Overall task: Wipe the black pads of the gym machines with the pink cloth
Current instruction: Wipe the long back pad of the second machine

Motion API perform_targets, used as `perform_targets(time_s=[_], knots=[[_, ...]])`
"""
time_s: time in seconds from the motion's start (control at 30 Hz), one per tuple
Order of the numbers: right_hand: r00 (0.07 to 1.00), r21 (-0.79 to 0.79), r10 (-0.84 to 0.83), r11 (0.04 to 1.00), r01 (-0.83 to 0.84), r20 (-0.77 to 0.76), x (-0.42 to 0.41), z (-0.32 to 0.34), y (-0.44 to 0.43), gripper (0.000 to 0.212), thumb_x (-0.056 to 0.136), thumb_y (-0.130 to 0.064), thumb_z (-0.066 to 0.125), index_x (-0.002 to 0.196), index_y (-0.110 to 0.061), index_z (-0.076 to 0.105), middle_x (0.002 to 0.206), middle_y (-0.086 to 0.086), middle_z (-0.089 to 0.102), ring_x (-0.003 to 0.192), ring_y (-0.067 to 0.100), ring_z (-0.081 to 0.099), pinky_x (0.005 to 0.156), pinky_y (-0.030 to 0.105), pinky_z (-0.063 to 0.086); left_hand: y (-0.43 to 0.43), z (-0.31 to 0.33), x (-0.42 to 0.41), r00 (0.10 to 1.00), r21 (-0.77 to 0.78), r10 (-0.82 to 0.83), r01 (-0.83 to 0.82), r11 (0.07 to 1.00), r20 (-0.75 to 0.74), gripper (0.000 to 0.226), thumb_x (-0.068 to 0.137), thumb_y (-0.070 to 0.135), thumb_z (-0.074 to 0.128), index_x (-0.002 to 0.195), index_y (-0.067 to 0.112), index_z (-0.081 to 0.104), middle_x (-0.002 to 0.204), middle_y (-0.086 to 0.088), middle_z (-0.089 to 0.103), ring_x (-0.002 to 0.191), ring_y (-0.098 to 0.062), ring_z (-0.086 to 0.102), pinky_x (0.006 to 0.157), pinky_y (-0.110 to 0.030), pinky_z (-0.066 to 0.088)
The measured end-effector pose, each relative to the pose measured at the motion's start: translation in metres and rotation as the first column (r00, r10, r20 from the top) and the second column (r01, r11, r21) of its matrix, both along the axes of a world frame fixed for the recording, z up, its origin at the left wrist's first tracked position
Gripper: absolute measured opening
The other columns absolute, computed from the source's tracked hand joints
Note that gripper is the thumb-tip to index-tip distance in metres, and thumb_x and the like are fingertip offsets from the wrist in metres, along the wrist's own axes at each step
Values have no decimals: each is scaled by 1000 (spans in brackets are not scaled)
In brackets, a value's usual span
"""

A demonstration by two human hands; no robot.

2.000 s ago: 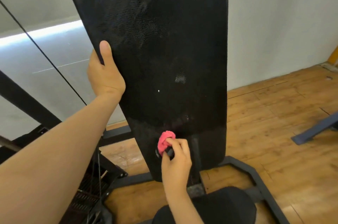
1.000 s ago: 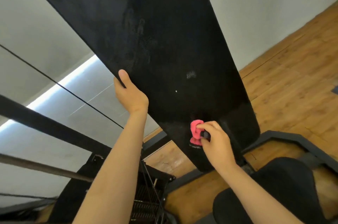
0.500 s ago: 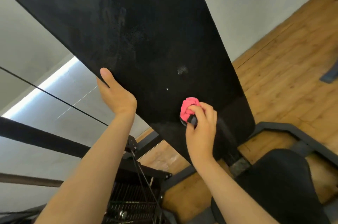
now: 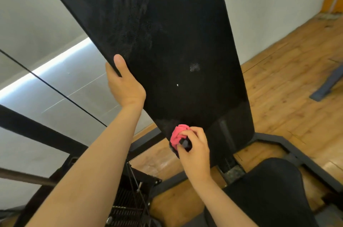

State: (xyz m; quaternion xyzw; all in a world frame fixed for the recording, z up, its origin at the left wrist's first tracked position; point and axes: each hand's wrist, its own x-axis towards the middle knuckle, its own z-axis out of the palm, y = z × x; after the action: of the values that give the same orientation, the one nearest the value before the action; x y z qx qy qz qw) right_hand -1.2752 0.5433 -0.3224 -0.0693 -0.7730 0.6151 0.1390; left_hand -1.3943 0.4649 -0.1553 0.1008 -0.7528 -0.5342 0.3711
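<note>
Pad (image 4: 176, 41) gripped by left hand (image 4: 124, 85); right hand (image 4: 194, 152) presses pink cloth (image 4: 177, 135) against it.

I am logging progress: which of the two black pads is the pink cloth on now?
The tall back pad: the right hand presses the pink cloth near its bottom edge. The low seat pad has no cloth on it.

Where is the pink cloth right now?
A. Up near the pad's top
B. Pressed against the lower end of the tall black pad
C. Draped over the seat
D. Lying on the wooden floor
B: the right hand holds the bunched pink cloth against the lower end of the tall black pad, while the left hand grips the pad's left edge.
</note>
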Motion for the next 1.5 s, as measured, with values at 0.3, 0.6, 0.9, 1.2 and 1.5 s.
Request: perform_targets(time_s=[0.3,0.6,0.9,1.2,1.5], knots=[[995,-43,-101,994,101,15,6,7,-16,11,88,-33,66,96,-34,59,114,-15,41,109,4,44,90,20,44,2,1,2,1000,-23,-18,18,1000,24,44,103,42,27,134,18,47,124,9,54,102,2,45,78,-3,29],[917,392,-379,830,397,-126,-3,-16,-49,55,79,-41,72,121,-18,45,122,11,47,111,27,48,91,48,47,-1,-1,-1,999,-30,-47,47,998,8,18,104,37,29,109,30,44,93,28,48,81,20,49,66,4,34],[936,30,-290,953,301,-198,-4,4,-48,41,84,-26,70,118,-30,46,122,-5,38,108,9,44,80,28,54,-2,-1,0,998,-64,-67,66,996,-22,22,103,36,29,84,41,37,82,24,45,75,29,45,66,3,34],[904,268,-68,943,196,-423,-32,30,-36,49,80,-19,75,122,-27,52,118,1,46,104,15,46,77,16,46,-1,3,3,997,-54,-71,69,996,-39,12,93,47,28,90,42,39,86,24,47,77,28,46,67,3,35],[935,414,88,908,66,-342,-10,-13,-21,53,69,-15,85,115,-26,62,110,-2,53,99,13,52,71,20,53,1,3,5,996,-42,-82,81,996,-42,18,101,38,29,87,43,38,85,28,44,77,31,44,67,4,33]])
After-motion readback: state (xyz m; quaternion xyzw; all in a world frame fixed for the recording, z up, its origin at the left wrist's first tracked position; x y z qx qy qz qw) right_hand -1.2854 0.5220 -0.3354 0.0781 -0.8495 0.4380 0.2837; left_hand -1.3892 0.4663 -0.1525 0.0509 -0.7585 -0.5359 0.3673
